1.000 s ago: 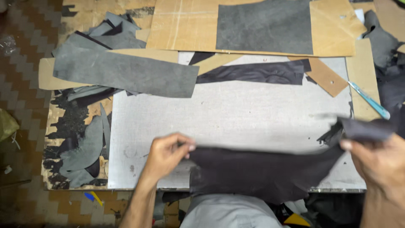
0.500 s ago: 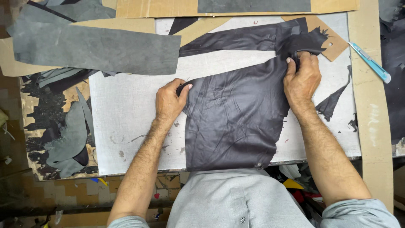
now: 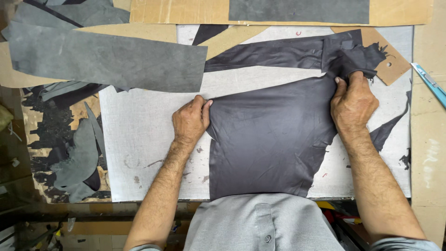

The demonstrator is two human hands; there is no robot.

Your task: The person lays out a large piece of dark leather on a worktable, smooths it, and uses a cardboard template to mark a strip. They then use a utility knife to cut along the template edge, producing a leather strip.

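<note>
- The dark leather sheet lies flat on the pale cutting board, its near edge hanging toward my grey shirt.
- My left hand is closed on the sheet's left edge, with fingers and thumb pinching it near the upper left corner.
- My right hand is closed on the sheet's upper right corner, where the leather bunches into folds under the fingertips.
- A long dark strip runs across the board just above the sheet; its right end meets the bunched corner by my right hand, and I cannot tell whether the two are one piece.
- A large grey suede piece rests at the upper left, overlapping the board's corner, well apart from my left hand.
- A brown cardboard pattern sits just beyond my right hand, partly under the ragged leather.
- A light blue knife lies at the right edge, clear of the sheet.
- Grey and black scraps are piled left of the board.
</note>
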